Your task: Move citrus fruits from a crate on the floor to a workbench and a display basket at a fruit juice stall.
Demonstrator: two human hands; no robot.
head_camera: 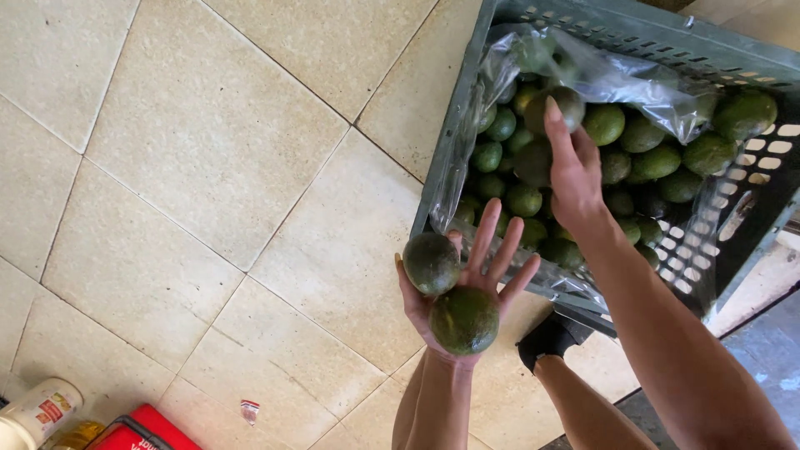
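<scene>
Left hand (467, 287) flat, palm up, fingers spread — carrying two avocados (463, 320), over the floor beside the crate (583, 25). Right hand (573, 171) open, reaching onto the pile — best grip one top fruit, clear of the plastic liner (617, 79).

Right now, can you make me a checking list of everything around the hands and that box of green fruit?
Surface: pale beige tiled floor, with a small scrap of wrapper lying on it.
Job's things: two round dark green fruits, one by the fingers, one on the palm; grey slatted plastic crate lined with a clear plastic bag, full of more green fruits.
Clutter: white jar, red box, bottom left.
Grippers: left hand open, palm up, carrying both fruits; right hand reaching into the crate, over the fruits.
Cables: nothing seen.
Surroundings: dark shoe beside the crate.
</scene>
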